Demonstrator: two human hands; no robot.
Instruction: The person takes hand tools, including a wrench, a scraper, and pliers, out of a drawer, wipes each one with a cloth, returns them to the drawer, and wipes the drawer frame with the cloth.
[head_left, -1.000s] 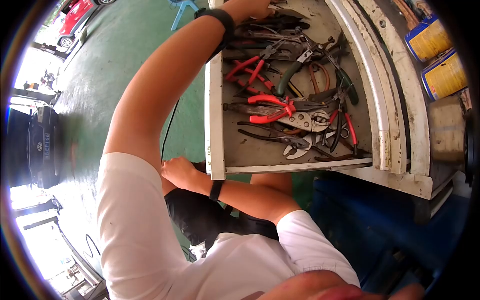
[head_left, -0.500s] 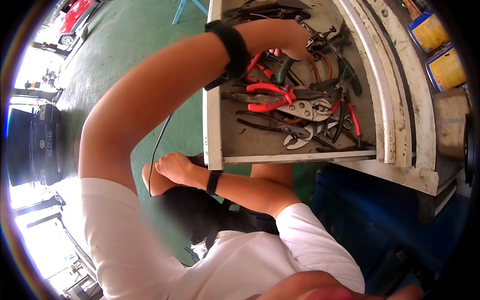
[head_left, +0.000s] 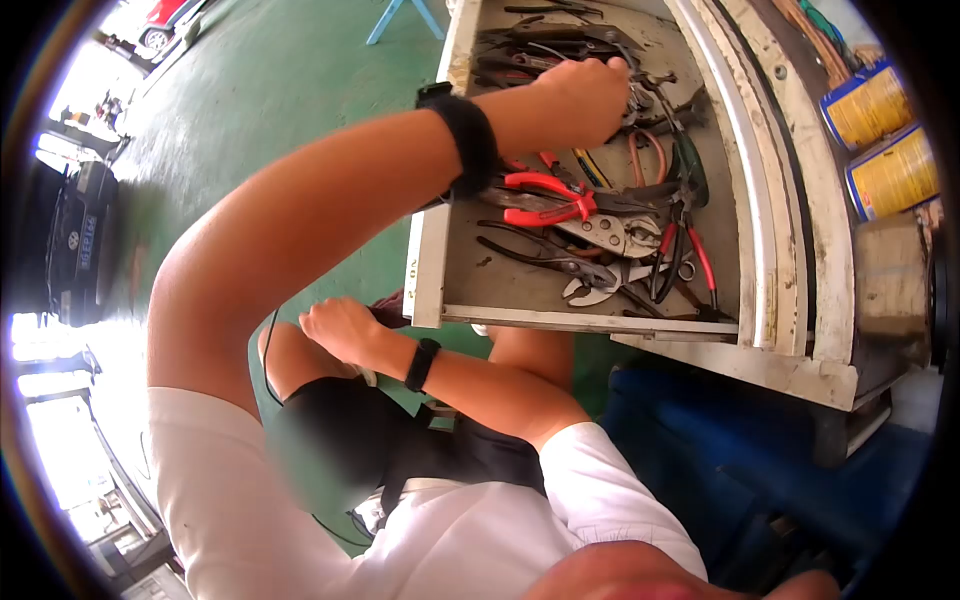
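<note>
My left hand [head_left: 588, 100] is over the open drawer [head_left: 430, 270], back of the hand up and fingers curled down. What they close on is hidden beneath it. Metal jaws of a tool [head_left: 645, 100] show right beside its fingertips. Below lie red-handled pliers [head_left: 550, 197], grey locking pliers [head_left: 620, 235], dark-handled pliers [head_left: 545, 250] and green-handled pliers [head_left: 690, 165]. My right hand [head_left: 340, 328] is by my knee outside the drawer, its fingers curled, their contents not visible. A dark maroon item [head_left: 392, 308], perhaps cloth, shows behind it.
Two blue-and-yellow cans [head_left: 868, 105] stand on the cabinet ledge at right. More dark tools [head_left: 540, 45] lie at the drawer's far end. A blue stand leg [head_left: 385, 20] is on the green floor [head_left: 280, 90]. A dark car [head_left: 80, 245] is at far left.
My left hand has lifted and turned, now showing its back. The green handle beneath it is out of sight. The view has shifted slightly; my right hand stays by my knee.
</note>
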